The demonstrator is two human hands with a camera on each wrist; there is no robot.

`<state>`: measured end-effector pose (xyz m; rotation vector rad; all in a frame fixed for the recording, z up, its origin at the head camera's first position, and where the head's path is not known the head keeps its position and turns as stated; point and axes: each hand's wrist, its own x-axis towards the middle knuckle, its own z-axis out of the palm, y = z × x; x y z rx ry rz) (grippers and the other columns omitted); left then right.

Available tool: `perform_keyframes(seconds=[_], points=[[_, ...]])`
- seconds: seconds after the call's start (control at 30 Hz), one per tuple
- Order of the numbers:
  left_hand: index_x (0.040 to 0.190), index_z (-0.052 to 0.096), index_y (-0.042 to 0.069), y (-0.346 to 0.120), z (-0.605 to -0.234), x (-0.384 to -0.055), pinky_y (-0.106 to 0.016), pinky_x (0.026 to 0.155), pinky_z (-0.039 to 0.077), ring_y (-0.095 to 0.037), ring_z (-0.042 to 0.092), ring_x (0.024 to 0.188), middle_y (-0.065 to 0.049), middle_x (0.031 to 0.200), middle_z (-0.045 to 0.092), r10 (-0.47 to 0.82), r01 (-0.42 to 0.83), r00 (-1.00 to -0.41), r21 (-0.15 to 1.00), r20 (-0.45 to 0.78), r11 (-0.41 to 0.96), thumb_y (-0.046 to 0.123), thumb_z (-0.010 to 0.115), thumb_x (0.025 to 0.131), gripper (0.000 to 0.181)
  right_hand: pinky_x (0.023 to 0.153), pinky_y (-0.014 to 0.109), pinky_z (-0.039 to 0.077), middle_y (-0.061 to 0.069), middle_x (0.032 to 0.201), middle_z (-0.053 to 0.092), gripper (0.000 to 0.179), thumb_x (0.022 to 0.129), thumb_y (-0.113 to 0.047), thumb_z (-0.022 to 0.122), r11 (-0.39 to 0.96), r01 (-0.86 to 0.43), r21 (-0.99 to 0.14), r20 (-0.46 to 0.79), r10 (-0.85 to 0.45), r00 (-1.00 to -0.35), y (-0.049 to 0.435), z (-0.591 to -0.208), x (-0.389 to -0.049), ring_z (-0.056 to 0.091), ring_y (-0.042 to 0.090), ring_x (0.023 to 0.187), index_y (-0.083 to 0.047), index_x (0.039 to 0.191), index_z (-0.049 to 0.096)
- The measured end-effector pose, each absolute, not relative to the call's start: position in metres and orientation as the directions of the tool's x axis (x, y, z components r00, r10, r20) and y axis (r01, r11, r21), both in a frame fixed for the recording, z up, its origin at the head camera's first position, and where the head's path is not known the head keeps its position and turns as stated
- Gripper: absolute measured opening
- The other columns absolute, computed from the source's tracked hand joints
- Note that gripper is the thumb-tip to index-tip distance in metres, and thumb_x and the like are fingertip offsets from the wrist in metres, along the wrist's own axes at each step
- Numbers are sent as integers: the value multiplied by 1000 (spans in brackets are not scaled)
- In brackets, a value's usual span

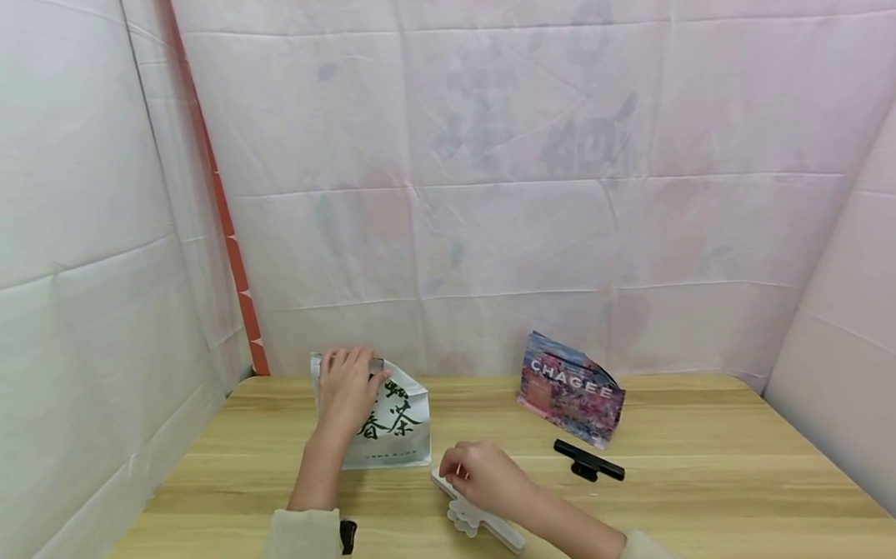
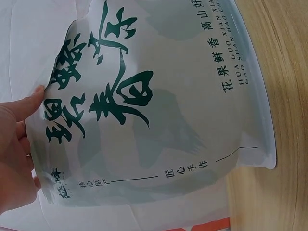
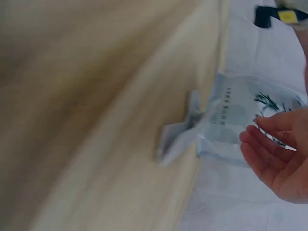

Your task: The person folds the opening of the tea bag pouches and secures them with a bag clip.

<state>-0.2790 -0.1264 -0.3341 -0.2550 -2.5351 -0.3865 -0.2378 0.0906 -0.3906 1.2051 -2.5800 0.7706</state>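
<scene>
A white tea bag with green brushed characters stands upright at the back left of the table. My left hand grips its top edge; in the left wrist view the thumb lies on the printed front and the fingers go behind. A white bag clip with a flower-shaped part lies on the table to the right of the bag. Over it hovers my right hand, overlapping it in the head view. Its fingers are loosely bent with nothing between them in the right wrist view, apart from the clip.
A colourful CHAGEE bag stands at the back right. In front of it lies a black bag clip. White cloth walls enclose the wooden table at the back and sides.
</scene>
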Motion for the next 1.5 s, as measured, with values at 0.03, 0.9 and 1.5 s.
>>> perform_keyframes(seconds=[0.03,0.9,1.5], points=[[103,60,7,-127,-334,-279,-41,101,20,-26,47,102,-6,103,59,98,258,-827,218,554,941,26,64,87,25,55,13,44,-6,71,58,10,78,3,67,541,-760,-359,362,-670,-648,92,-393,-236,52,0,63,-6,76,66],[102,60,6,-126,-335,-278,-41,100,22,-26,47,99,-6,100,58,96,267,-806,214,584,940,26,66,85,26,49,24,39,-4,77,47,46,66,-41,80,803,-594,-49,54,-591,-805,93,-413,-221,45,9,63,-13,95,58],[103,59,6,-126,-333,-276,-42,101,21,-26,47,101,-6,102,58,90,259,-824,231,559,938,26,65,86,27,45,24,36,-5,63,47,25,77,-25,68,800,-541,-259,23,-555,-832,100,-402,-226,40,7,51,-6,91,57]])
